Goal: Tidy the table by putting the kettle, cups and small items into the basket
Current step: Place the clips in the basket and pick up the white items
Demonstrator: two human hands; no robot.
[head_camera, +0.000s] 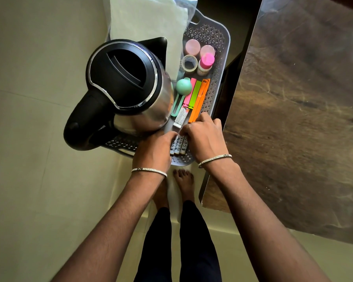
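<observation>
So left hand (154,148) and right hand (205,139), fingers curled, pinch the markers (178,147), probably squaring them into the basket (216,86).

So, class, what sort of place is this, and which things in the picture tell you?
Probably a home, perhaps a kitchen or dining corner: an electric kettle, bare feet on a tiled floor, and a wood-patterned table beside the basket.

I see left hand (154,149) and right hand (205,139) at near end of basket (218,49), fingers curled on white markers (178,146); kettle (124,82) stands in it, left side.
</observation>
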